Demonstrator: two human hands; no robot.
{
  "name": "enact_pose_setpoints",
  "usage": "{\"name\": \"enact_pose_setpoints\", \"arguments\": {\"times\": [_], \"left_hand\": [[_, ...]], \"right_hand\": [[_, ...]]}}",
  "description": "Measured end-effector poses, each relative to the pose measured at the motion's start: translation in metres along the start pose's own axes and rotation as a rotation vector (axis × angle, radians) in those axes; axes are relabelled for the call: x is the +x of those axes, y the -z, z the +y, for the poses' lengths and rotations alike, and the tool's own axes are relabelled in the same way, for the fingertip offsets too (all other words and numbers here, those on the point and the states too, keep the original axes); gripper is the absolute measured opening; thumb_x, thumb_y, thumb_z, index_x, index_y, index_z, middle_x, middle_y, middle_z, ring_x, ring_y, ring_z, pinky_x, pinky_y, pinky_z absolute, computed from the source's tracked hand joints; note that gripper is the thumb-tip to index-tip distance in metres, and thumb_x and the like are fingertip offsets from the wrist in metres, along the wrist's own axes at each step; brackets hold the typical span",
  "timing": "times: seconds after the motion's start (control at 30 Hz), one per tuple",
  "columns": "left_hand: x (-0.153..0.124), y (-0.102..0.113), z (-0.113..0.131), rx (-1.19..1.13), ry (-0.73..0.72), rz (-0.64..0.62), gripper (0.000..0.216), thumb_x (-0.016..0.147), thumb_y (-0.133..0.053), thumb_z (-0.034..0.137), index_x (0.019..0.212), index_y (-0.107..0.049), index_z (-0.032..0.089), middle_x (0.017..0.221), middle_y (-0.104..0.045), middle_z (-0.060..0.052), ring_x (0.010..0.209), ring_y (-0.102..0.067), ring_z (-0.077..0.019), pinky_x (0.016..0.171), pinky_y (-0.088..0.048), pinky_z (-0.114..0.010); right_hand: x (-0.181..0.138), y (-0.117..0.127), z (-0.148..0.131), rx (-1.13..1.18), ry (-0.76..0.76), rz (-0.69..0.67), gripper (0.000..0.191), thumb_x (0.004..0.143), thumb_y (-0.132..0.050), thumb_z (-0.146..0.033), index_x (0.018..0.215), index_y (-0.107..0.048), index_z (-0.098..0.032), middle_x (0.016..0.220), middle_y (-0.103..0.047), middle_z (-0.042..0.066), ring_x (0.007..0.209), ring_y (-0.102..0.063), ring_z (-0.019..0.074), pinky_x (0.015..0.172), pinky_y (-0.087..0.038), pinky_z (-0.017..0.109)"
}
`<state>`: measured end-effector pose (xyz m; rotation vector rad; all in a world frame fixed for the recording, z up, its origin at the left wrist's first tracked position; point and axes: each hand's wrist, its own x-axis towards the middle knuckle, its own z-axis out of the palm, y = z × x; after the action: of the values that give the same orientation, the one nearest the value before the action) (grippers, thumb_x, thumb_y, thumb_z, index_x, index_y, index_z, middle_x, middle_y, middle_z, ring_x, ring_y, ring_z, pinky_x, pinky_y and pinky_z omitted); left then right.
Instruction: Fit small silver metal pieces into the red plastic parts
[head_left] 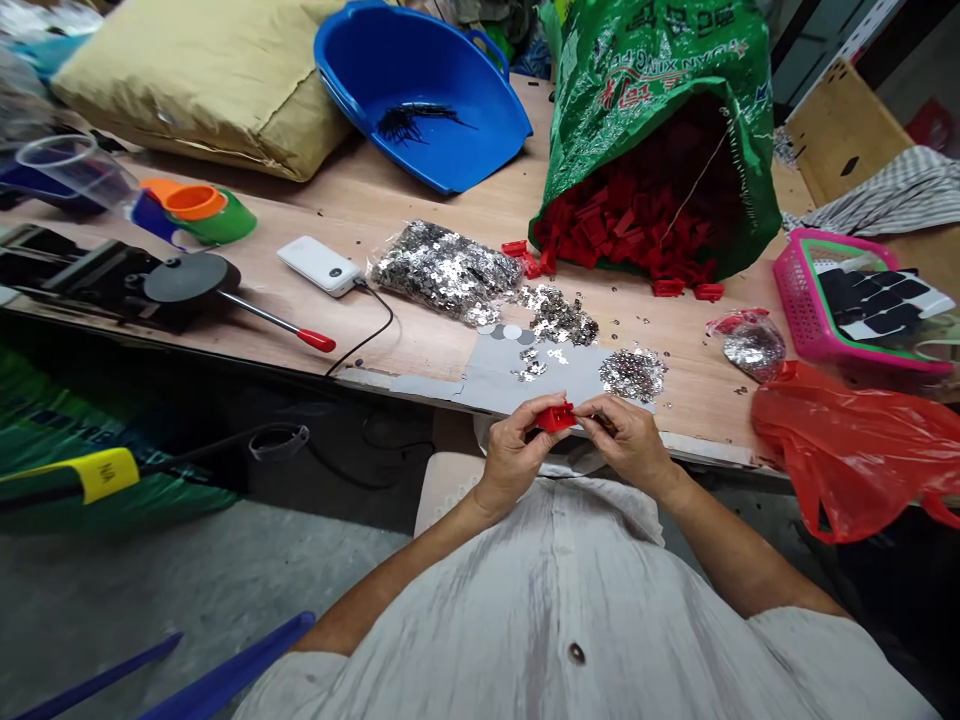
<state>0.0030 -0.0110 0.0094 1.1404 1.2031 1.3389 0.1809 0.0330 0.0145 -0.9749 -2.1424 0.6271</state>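
Observation:
My left hand grips a small red plastic part just in front of the table's near edge. Pinched beside it, my right hand has its fingertips at the right end of that part; whatever small piece they hold is too small to make out. Beyond my hands, small silvery metal pieces lie in a heap on the right and a looser pile farther back. A few more metal pieces rest on a grey sheet. Many similar red parts spill from a green sack.
A clear bag of metal pieces and a white power bank with a cable lie left of the piles. Farther left is a hand press with a red-tipped lever. A blue basin stands behind; a pink basket and red bag are right.

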Motion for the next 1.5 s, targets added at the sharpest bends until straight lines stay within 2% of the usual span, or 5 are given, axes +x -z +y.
{"name": "enact_pose_setpoints", "arguments": {"times": [0.47, 0.93, 1.17, 1.33, 1.5], "left_hand": [[-0.004, 0.000, 0.000, 0.102, -0.066, -0.037, 0.030, 0.078, -0.072, 0.021, 0.108, -0.071, 0.025, 0.120, -0.070, -0.005, 0.111, -0.066, -0.0230, 0.101, -0.049, -0.036], [-0.008, -0.004, -0.003, 0.045, -0.059, 0.008, 0.032, 0.076, -0.073, 0.020, 0.108, -0.071, 0.026, 0.118, -0.071, -0.005, 0.110, -0.066, -0.0235, 0.101, -0.050, -0.036], [-0.010, -0.002, -0.007, 0.087, -0.095, 0.022, 0.034, 0.078, -0.072, 0.020, 0.112, -0.068, 0.026, 0.119, -0.070, -0.005, 0.109, -0.067, -0.0229, 0.100, -0.050, -0.036], [-0.010, -0.002, -0.006, 0.101, -0.118, 0.022, 0.033, 0.079, -0.072, 0.020, 0.111, -0.067, 0.025, 0.121, -0.070, -0.006, 0.111, -0.066, -0.0238, 0.101, -0.050, -0.037], [-0.009, -0.002, -0.011, 0.164, -0.254, -0.003, 0.034, 0.081, -0.070, 0.017, 0.114, -0.066, 0.023, 0.121, -0.070, -0.007, 0.110, -0.067, -0.0226, 0.099, -0.052, -0.036]], "right_hand": [[0.003, 0.002, -0.006, -0.015, 0.117, -0.056, 0.018, 0.093, -0.050, -0.012, 0.104, -0.060, -0.022, 0.090, -0.068, 0.006, 0.084, -0.063, 0.0188, 0.074, -0.053, 0.033], [0.008, 0.010, -0.007, 0.007, 0.072, -0.168, 0.014, 0.095, -0.049, -0.017, 0.098, -0.061, -0.021, 0.085, -0.063, 0.005, 0.079, -0.059, 0.0176, 0.070, -0.049, 0.031], [0.007, 0.015, 0.001, 0.230, -0.177, -0.108, 0.016, 0.094, -0.054, -0.028, 0.095, -0.068, -0.021, 0.085, -0.064, 0.004, 0.075, -0.058, 0.0151, 0.068, -0.047, 0.028], [0.004, 0.010, 0.008, 0.408, -0.372, -0.103, 0.017, 0.089, -0.061, -0.037, 0.088, -0.060, -0.020, 0.080, -0.060, 0.000, 0.067, -0.053, 0.0119, 0.061, -0.043, 0.024], [0.005, 0.004, 0.003, 0.620, -0.486, -0.169, 0.024, 0.085, -0.065, -0.041, 0.084, -0.054, -0.020, 0.075, -0.053, -0.003, 0.060, -0.044, 0.0090, 0.054, -0.037, 0.022]]}}
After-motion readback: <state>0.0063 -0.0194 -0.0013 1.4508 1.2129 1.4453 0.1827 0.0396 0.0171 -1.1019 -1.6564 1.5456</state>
